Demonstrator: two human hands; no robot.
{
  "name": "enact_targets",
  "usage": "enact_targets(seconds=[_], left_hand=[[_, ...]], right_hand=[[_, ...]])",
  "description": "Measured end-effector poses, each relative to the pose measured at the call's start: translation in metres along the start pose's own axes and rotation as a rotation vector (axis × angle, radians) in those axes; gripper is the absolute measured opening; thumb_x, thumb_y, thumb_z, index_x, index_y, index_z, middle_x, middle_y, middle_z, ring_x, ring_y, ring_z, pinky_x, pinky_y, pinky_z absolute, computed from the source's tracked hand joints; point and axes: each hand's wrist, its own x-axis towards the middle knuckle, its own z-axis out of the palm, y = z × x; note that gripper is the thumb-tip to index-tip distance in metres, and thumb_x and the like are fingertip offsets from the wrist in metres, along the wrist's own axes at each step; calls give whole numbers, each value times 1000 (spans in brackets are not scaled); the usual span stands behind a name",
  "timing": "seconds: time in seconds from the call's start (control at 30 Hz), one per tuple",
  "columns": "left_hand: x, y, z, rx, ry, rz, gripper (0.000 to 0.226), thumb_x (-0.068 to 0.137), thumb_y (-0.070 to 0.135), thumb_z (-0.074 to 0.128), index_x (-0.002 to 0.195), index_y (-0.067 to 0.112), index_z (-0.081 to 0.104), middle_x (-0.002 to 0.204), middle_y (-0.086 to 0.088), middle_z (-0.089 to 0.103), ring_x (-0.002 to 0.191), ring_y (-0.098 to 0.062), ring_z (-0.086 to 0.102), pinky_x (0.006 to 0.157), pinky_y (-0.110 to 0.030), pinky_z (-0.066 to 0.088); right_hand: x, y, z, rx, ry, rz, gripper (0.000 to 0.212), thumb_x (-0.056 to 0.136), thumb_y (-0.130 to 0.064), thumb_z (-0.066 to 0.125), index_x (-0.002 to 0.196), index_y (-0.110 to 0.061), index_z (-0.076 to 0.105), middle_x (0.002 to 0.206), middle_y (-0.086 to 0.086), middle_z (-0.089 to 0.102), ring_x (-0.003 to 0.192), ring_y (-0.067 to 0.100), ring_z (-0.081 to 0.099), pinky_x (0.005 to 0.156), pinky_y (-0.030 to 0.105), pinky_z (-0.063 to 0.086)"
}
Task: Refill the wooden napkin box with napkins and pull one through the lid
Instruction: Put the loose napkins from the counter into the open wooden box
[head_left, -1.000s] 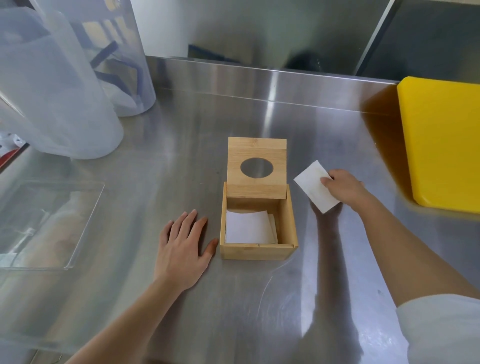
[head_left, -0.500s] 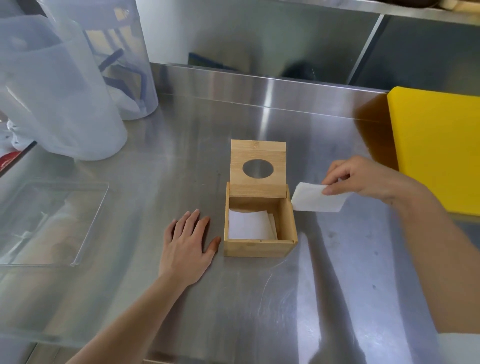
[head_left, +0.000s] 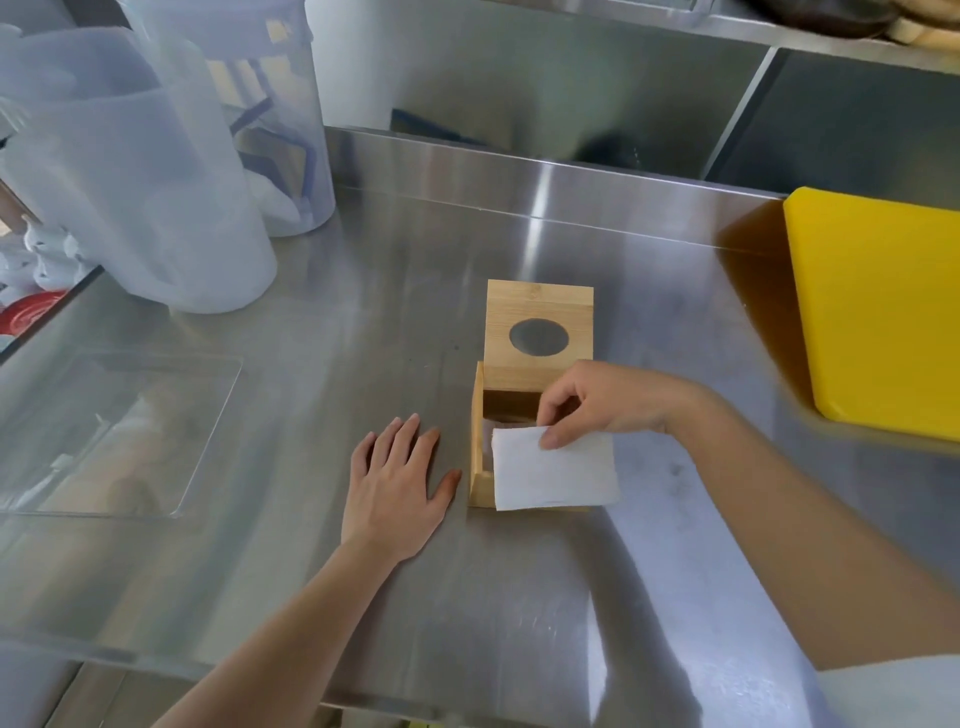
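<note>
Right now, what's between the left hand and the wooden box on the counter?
Nothing. In the head view, only a thin strip of bare steel counter separates the left hand's thumb from the wooden box's left wall.

Napkin (head_left: 553, 475) over box (head_left: 477, 436), left hand (head_left: 397, 488) beside it

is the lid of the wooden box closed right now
No, the lid stands open and upright behind the wooden box, while the right hand holds a napkin over the opening.
</note>
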Motion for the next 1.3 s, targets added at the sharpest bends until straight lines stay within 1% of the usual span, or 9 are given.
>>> enact_targets(seconds=[0.27,0.37,0.5,0.77,0.87,1.0,1.13,1.2,1.3], left_hand=[[0,0,2,-9,22,9,55,86,56,30,127,22,45,141,-6,46,133,-26,36,110,-46,24],[0,-1,3,-8,16,20,56,86,56,27,128,23,43,142,-6,44,134,-26,33,111,-45,22],[0,-1,3,-2,14,30,56,87,57,28,130,23,41,144,-6,41,135,-25,31,112,-45,19],[1,-2,4,-2,13,38,55,88,56,29,131,23,40,145,-6,41,136,-25,29,112,-45,17],[5,-1,0,0,18,45,56,88,57,26,132,24,38,145,-5,39,137,-25,28,113,-44,17],[1,-1,0,-7,-12,44,57,88,57,26,134,24,37,147,-4,36,138,-24,25,113,-43,14],[0,-4,-2,-51,-83,26,58,89,58,29,138,27,31,152,0,27,141,-20,16,115,-38,6],[8,-5,-8,-134,-112,-8,55,87,56,39,135,29,36,149,2,33,138,-19,24,113,-37,12],[39,-9,-32,-380,-134,-146,44,83,50,51,122,29,48,124,0,59,114,-23,52,95,-35,39]], right_hand=[[19,1,36,-295,422,34,11,79,-27,66,83,-20,74,71,-15,49,70,8,46,58,26,35],[23,6,47,-317,451,78,14,81,-30,64,84,-21,75,67,-16,54,66,7,48,53,24,31],[27,9,56,-377,495,113,16,85,-29,60,88,-21,74,86,-3,70,79,19,58,60,28,38],[32,11,63,-492,647,132,20,86,-29,56,105,-28,64,93,1,70,88,26,62,60,29,37],[26,9,57,-474,692,97,21,88,-32,54,106,-28,63,92,0,70,87,25,61,59,28,35],[16,6,47,-352,695,29,19,89,-30,53,99,-20,67,73,-7,57,71,14,51,51,20,30],[7,4,32,-235,668,22,23,89,-32,54,105,-19,65,81,-10,56,75,10,52,62,23,37],[2,5,18,-163,651,16,24,87,-33,56,107,-22,64,78,-15,57,74,6,53,64,22,38],[-1,6,-4,-86,611,1,24,84,-37,58,105,-26,63,70,-19,55,69,0,53,61,18,38]])
